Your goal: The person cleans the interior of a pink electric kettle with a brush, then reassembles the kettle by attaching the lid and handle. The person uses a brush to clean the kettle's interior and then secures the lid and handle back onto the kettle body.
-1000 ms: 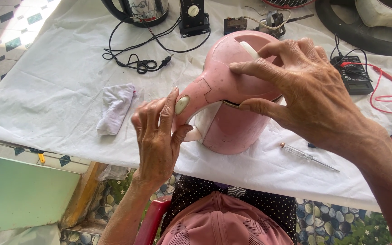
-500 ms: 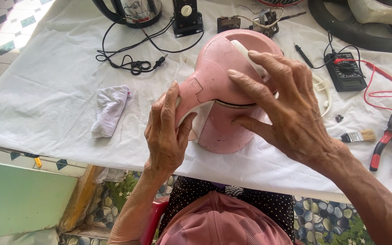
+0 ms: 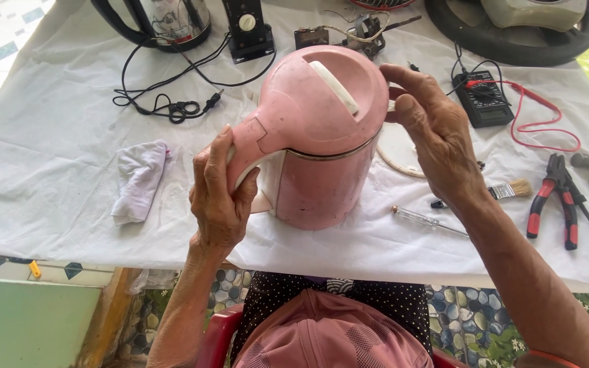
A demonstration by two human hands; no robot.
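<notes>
A pink electric kettle (image 3: 322, 136) with a white lid latch stands tilted on the white cloth-covered table (image 3: 49, 123). My left hand (image 3: 219, 197) is wrapped around its pink handle at the lower left. My right hand (image 3: 438, 136) is off the lid, fingers spread beside the kettle's right side near the spout, and I cannot tell whether it touches. A white round base plate (image 3: 400, 150) lies partly hidden behind the kettle and my right hand.
A crumpled white rag (image 3: 138, 180) lies at left. A black cord (image 3: 172, 105) and dark kettle (image 3: 165, 20) sit at the back. A multimeter (image 3: 482, 99) with red leads, red-handled pliers (image 3: 553, 197), a small brush (image 3: 506, 191) and a screwdriver (image 3: 427, 219) lie at right.
My right hand has lifted off the kettle's lid and moved to its right side. My left hand has closed fully around the handle. The kettle's lid is now uncovered.
</notes>
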